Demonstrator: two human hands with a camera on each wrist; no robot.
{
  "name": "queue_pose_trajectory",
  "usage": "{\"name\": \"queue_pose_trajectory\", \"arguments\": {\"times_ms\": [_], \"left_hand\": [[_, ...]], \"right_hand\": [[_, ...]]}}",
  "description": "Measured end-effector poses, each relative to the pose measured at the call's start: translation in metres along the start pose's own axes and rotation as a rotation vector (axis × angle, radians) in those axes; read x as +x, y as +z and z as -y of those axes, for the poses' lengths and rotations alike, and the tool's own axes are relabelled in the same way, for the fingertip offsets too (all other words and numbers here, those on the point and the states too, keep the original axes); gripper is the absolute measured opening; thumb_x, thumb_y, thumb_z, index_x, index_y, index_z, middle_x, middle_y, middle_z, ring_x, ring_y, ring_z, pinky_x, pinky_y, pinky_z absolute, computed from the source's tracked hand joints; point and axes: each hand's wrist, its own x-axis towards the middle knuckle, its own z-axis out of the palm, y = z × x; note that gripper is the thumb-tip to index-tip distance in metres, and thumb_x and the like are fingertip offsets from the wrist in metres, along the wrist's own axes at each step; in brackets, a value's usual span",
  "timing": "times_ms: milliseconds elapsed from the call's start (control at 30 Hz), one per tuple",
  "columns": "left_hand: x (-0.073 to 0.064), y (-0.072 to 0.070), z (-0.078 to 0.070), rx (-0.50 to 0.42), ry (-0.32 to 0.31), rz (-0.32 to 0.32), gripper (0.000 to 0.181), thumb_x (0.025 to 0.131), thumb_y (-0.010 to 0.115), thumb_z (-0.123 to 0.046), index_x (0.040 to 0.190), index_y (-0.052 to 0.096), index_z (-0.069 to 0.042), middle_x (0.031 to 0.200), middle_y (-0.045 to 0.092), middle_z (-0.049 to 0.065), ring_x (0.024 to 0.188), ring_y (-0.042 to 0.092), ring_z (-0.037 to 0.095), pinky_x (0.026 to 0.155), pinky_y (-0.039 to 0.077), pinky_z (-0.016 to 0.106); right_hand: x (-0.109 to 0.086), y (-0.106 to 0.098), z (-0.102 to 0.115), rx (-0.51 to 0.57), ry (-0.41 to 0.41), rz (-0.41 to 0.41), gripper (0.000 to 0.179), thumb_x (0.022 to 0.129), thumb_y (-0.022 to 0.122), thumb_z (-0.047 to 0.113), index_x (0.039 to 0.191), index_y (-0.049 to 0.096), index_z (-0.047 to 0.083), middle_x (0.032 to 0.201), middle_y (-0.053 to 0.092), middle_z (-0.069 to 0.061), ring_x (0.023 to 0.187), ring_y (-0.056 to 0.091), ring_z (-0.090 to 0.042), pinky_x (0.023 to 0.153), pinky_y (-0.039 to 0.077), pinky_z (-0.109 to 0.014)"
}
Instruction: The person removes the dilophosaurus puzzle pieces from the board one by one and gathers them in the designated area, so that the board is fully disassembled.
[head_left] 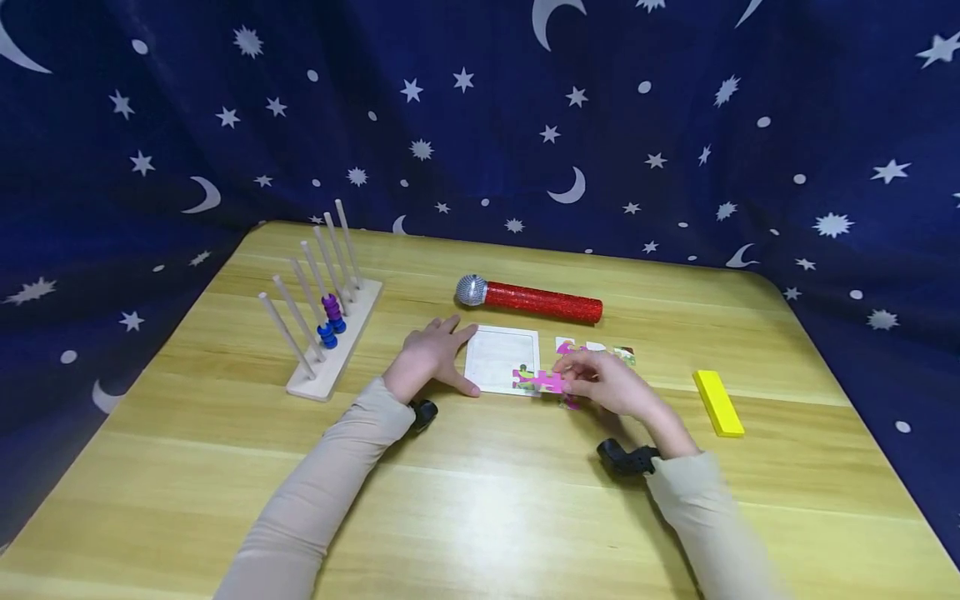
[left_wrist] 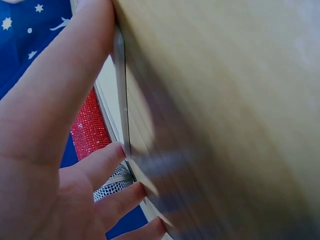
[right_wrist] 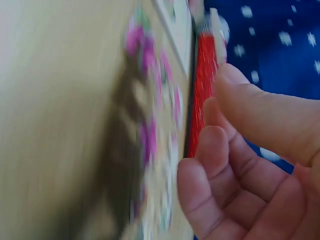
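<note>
A white square puzzle tray (head_left: 495,354) lies flat on the table. My left hand (head_left: 433,357) rests at its left side, thumb and fingers spread and touching its edge; the left wrist view shows the fingertips (left_wrist: 137,189) along that edge. My right hand (head_left: 609,385) pinches a pink jigsaw piece (head_left: 551,382) over the tray's lower right corner. In the right wrist view that piece appears edge-on above the thumb. Green and yellow print shows beside the pink; whether this is a second piece, I cannot tell. Other jigsaw pieces (head_left: 624,354) lie right of the tray, partly hidden by my right hand.
Behind the tray lies a red glittery microphone (head_left: 543,302) with a silver head. At the left stands a wooden peg rack (head_left: 330,364) with blue and purple rings (head_left: 332,308). A yellow block (head_left: 718,403) lies at the right. A starry blue curtain (head_left: 480,125) hangs behind the table.
</note>
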Motion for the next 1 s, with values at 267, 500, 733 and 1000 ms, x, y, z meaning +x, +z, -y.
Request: {"name": "queue_pose_trajectory", "arguments": {"times_ms": [267,500,733,1000], "left_hand": [[-0.002,0.003,0.003,-0.009,-0.003,-0.006,0.11,0.059,0.071,-0.064,0.146,0.018,-0.023,0.15,0.01,0.011,0.134,0.011,0.035,0.099,0.025,0.055],[-0.003,0.002,0.006,-0.02,-0.007,-0.008,0.11,0.059,0.071,-0.064,0.146,0.018,-0.023,0.15,0.01,0.011,0.134,0.011,0.035,0.1,0.024,0.055],[-0.002,0.001,0.006,-0.018,-0.008,-0.004,0.11,0.059,0.071,-0.064,0.146,0.017,-0.023,0.15,0.009,0.011,0.134,0.011,0.034,0.1,0.023,0.055],[-0.001,0.002,0.004,-0.006,-0.013,0.005,0.109,0.06,0.07,-0.066,0.146,0.017,-0.024,0.15,0.01,0.01,0.134,0.011,0.034,0.099,0.024,0.055]], "right_hand": [[-0.048,-0.031,-0.037,0.005,0.085,0.025,0.019,0.082,0.065,0.004,0.101,0.062,0.001,0.077,0.057,-0.004,0.067,0.051,-0.015,0.059,0.043,-0.024],[-0.04,-0.021,-0.037,0.012,0.113,0.002,0.022,0.081,0.065,0.003,0.103,0.063,0.0,0.075,0.057,-0.004,0.064,0.048,-0.014,0.055,0.041,-0.023],[0.003,0.004,-0.005,-0.012,0.044,0.018,0.029,0.081,0.067,0.008,0.108,0.062,0.0,0.082,0.06,-0.006,0.067,0.051,-0.016,0.057,0.042,-0.026],[0.034,0.032,0.012,-0.126,-0.014,0.063,0.044,0.075,0.073,0.009,0.116,0.059,-0.002,0.073,0.053,-0.004,0.061,0.042,-0.013,0.056,0.037,-0.026]]}}
